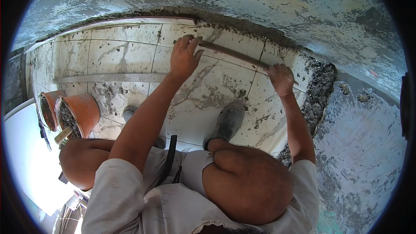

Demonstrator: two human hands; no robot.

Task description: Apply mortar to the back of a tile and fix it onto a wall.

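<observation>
L hand & R hand are gripping the brown strip nr its ends, holding it over the floor tiles by the wall, prob. positioning it, next move likely calling for keeping both ends aligned.

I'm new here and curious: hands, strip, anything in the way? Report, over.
Left hand and right hand gripping brown strip, one near each end. Strip above or against white tiles, can't tell. Grey crumbs on tiles; orange buckets off left.

Head-mounted fisheye camera: faces down from above and behind the bare hands at close range, toward grey-veined white rectangular floor tiles beneath.
</observation>
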